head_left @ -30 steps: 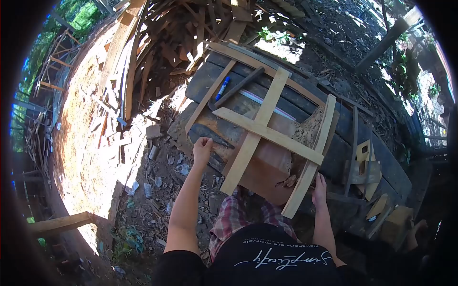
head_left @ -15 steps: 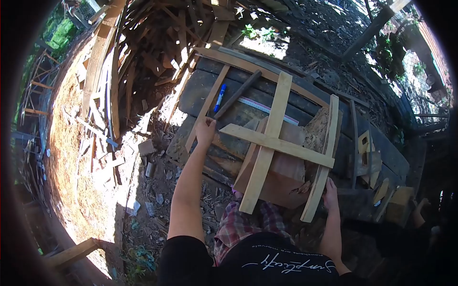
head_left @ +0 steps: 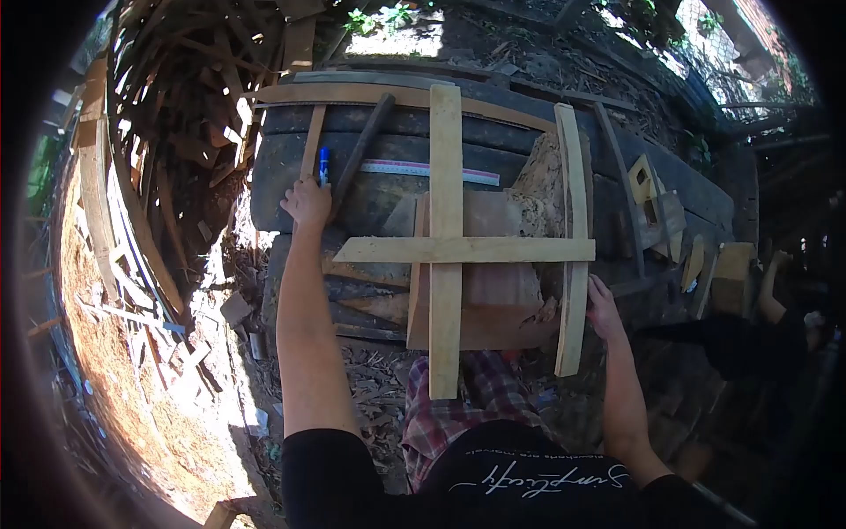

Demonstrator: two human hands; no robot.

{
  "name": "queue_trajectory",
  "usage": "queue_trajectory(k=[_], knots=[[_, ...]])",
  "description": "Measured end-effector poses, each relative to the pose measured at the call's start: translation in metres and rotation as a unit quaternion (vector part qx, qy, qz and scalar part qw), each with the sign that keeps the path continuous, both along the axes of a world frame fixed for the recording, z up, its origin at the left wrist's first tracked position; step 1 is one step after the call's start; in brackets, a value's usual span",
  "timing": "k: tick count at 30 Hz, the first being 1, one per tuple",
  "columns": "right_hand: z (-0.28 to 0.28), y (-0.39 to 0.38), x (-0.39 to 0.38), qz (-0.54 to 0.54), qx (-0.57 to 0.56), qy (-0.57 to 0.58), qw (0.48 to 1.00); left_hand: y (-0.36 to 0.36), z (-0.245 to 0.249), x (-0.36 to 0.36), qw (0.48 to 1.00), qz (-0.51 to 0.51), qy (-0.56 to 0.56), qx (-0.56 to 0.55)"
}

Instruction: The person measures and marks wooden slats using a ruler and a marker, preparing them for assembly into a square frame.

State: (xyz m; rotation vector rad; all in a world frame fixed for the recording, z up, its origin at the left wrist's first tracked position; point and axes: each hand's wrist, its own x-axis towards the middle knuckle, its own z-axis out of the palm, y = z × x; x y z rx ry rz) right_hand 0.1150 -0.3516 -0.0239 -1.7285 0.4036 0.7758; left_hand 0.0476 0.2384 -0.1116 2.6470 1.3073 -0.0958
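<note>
A frame of pale wooden slats (head_left: 446, 249) lies on a reddish block (head_left: 493, 291) on a dark plank bench (head_left: 388, 189). One long slat runs away from me, a cross slat lies over it, and a curved slat (head_left: 575, 238) stands at the right end. My right hand (head_left: 603, 309) rests on the lower part of that curved slat. My left hand (head_left: 307, 201) reaches over the bench's left part, right by a blue marker (head_left: 323, 165) and a dark bar (head_left: 359, 159); whether it grips anything I cannot tell.
A ruler (head_left: 428, 171) lies on the bench beyond the frame. Small wooden pieces (head_left: 652, 198) sit at the bench's right. A heap of scrap timber (head_left: 185, 97) fills the left. Another person's arm (head_left: 768, 291) shows at the far right.
My left hand has moved up along the bench's left part to the blue marker. My view has swung so the frame looks squarer. My right hand stays on the curved slat.
</note>
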Motion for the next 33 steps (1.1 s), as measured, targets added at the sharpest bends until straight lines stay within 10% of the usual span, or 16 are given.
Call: queue_trajectory(k=[11, 15, 19, 33], knots=[[0.008, 0.010, -0.007, -0.029, -0.028, -0.013, 0.999, 0.022, -0.007, 0.002, 0.992, 0.013, -0.108, -0.062], [0.008, -0.002, 0.000, 0.031, -0.046, -0.097, 0.994, 0.016, 0.060, -0.017, 0.959, 0.014, -0.273, -0.076], [0.063, 0.017, 0.001, -0.135, -0.031, -0.207, 0.969, -0.057, 0.175, -0.044, 0.861, -0.036, -0.439, -0.253], [0.123, 0.148, -0.083, 0.135, 0.274, -0.089, 0.948, -0.271, 0.205, -0.096, 0.801, -0.357, -0.293, -0.381]])
